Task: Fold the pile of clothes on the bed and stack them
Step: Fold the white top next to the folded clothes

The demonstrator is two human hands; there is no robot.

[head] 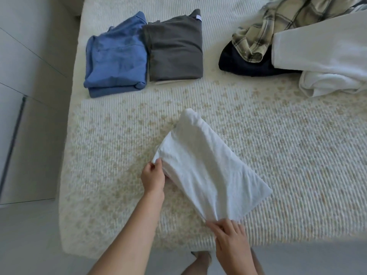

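Pale grey floor (29, 245) beside the bed, white cabinet panels (25, 62) at left

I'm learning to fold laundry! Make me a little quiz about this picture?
1. True or false: the blue folded garment lies to the left of the grey folded garment in the picture.
2. Which hands grip the white garment? A) left hand only B) right hand only C) both
3. Fill in: on the unfolded pile at the far right, the checked shirt lies on a dark ____ garment.

Key: 1 true; 2 C; 3 navy.
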